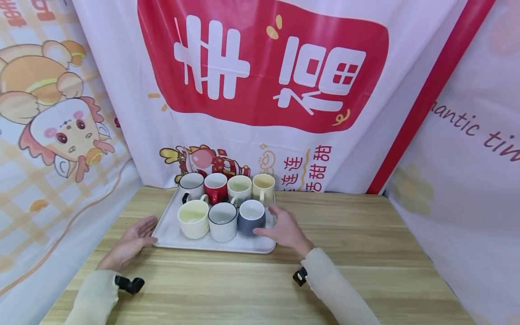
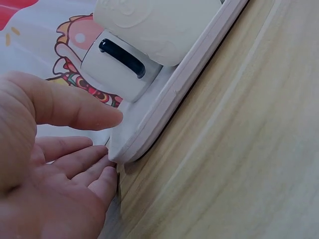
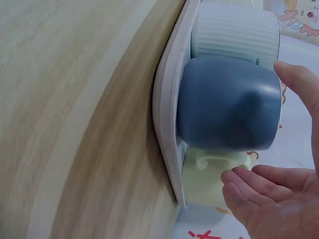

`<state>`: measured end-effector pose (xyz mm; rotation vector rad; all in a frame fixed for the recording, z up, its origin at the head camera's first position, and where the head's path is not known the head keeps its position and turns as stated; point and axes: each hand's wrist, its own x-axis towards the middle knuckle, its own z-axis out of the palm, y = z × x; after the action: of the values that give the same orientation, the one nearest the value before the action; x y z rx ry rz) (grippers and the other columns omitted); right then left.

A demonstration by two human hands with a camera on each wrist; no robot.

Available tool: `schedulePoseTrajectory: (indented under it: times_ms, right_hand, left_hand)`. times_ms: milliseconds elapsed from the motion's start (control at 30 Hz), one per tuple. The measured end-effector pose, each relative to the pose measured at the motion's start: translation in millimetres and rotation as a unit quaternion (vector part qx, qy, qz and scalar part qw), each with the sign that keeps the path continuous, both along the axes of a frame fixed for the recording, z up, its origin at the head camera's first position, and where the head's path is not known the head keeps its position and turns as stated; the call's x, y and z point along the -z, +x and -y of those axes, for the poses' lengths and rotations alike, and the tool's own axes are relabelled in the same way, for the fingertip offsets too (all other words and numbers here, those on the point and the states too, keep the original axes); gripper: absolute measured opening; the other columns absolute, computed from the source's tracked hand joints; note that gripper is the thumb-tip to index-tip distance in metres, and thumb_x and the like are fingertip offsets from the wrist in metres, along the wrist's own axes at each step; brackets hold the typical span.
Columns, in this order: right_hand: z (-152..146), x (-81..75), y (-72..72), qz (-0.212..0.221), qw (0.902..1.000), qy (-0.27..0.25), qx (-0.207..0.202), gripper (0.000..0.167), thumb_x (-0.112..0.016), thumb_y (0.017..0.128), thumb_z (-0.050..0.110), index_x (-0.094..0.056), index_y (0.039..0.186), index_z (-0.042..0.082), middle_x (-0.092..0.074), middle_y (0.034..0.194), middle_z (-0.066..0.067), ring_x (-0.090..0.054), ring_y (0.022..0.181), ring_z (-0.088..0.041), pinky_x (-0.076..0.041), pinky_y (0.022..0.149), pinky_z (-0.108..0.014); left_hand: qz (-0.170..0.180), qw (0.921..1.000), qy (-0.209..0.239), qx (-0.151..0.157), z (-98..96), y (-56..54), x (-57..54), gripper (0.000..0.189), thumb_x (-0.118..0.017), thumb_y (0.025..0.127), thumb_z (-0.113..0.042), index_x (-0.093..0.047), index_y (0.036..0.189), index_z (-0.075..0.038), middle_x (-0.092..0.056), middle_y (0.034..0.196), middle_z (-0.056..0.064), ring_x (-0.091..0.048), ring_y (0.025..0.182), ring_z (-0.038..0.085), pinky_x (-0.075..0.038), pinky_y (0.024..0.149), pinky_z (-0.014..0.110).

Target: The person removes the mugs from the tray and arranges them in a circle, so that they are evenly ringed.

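on the wooden desk (image 1: 365, 257), seven mugs (image 1: 223, 228) are carried by a white tray (image 1: 168, 232). the front-right dark grey mug (image 1: 247, 225) is flanked by the widely spread right hand (image 1: 286, 229); the left hand (image 1: 132, 238) is held unfurled beside the tray; nothing is gripped by either.

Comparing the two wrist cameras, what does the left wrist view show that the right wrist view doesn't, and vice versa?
Only the left wrist view: the left hand, and a white mug with a black handle.

Only the right wrist view: the right hand, a rounded blue-grey mug, and a pale yellow mug with its handle visible.

Both: part of the off-white tray, the wood-grain tabletop and white printed cloth.
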<state>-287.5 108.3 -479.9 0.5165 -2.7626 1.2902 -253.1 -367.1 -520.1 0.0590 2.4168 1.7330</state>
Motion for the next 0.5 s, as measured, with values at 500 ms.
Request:
schedulePoseTrajectory:
  times_ms: [500]
  right_hand:
    - [23, 7.7, -3.5, -0.022, 0.9982, -0.053, 0.019, 0.084, -0.096, 0.072, 0.043, -0.062, 0.143, 0.013, -0.071, 0.137, -0.010, -0.064, 0.132, -0.029, -0.050, 0.119, -0.053]
  left_hand:
    - [-0.004, 0.9994, 0.024, 0.024, -5.4, 6.1, 3.6, 0.095, -0.056, 0.089, 0.014, 0.000, 0.166, 0.008, -0.001, 0.174, 0.034, -0.003, 0.160, 0.055, -0.011, 0.129, 0.060]
